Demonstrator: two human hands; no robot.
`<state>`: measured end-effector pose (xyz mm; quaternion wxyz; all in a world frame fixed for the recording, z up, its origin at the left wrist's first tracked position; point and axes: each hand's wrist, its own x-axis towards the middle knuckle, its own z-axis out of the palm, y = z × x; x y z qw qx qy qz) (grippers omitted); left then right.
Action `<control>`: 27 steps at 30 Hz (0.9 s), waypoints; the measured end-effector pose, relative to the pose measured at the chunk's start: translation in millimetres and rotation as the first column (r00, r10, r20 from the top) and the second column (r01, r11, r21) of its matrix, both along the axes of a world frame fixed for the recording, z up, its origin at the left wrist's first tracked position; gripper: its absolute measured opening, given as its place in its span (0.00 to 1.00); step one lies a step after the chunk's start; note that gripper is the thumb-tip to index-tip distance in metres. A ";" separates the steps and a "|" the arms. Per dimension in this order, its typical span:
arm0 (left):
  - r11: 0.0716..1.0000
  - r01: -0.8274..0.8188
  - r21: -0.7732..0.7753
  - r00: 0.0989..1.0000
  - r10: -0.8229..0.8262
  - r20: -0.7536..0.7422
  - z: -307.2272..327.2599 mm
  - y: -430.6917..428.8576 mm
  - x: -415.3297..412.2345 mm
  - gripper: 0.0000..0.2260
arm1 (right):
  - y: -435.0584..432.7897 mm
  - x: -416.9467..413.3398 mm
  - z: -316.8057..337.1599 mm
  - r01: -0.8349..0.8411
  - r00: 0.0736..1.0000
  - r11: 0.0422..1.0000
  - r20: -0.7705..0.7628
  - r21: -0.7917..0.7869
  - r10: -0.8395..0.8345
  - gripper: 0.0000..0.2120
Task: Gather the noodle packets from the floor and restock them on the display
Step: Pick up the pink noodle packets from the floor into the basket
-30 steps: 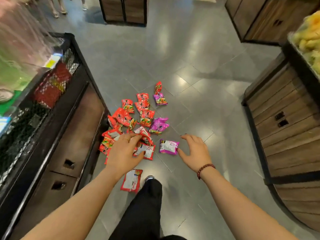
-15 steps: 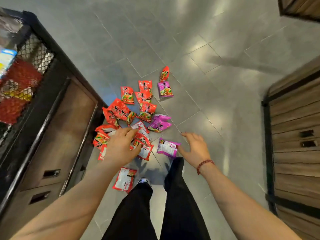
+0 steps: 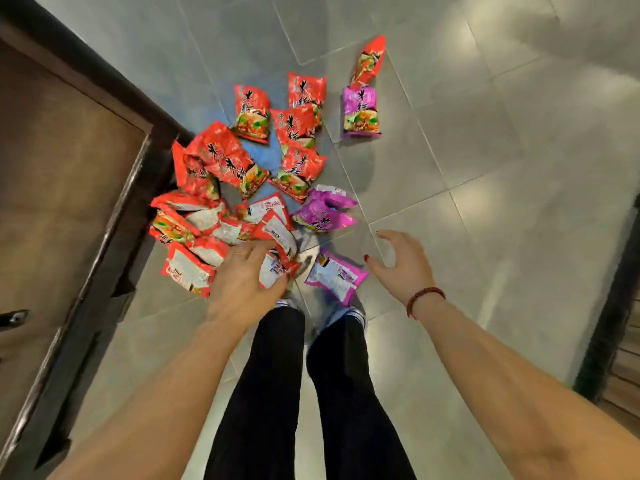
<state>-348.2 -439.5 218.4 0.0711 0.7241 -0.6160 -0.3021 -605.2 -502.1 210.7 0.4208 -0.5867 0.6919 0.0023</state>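
Observation:
Several red noodle packets [image 3: 225, 164] lie scattered in a heap on the grey tiled floor, with three purple packets among them: one far out [image 3: 360, 110], one crumpled in the middle [image 3: 323, 211], one face down nearest my feet [image 3: 336, 275]. My left hand [image 3: 242, 282] reaches down over the near red packets, fingers loosely bent, holding nothing that I can see. My right hand [image 3: 401, 265] hovers spread open just right of the near purple packet, not touching it.
A dark display stand [image 3: 69, 202] with brown panels borders the heap on the left. A wooden cabinet edge [image 3: 613, 327] shows at the right. My legs in black trousers and my shoes [image 3: 346, 315] stand just below the packets. Bare tiles stretch to the right.
The view has tilted further down and closer to the floor. Both hands have dropped nearer the packets; my feet now stand side by side below the heap.

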 end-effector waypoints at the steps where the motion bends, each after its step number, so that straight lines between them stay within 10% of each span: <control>1: 1.000 0.000 0.015 1.000 0.000 0.005 -24.7 -4.5 -2.3 0.27 | -5.2 0.5 -25.2 -0.006 1.000 1.000 0.005 0.010 0.006 0.23; 15: 0.983 -0.093 0.159 0.988 0.111 -0.104 -270.7 -41.2 12.7 0.28 | -58.5 35.7 -316.7 0.129 0.991 0.989 0.030 0.072 -0.131 0.35; 27: 0.979 -0.135 0.153 0.962 0.167 -0.218 -298.4 -64.6 20.9 0.29 | -46.0 56.5 -342.4 0.257 0.822 0.954 0.483 0.157 -0.301 0.06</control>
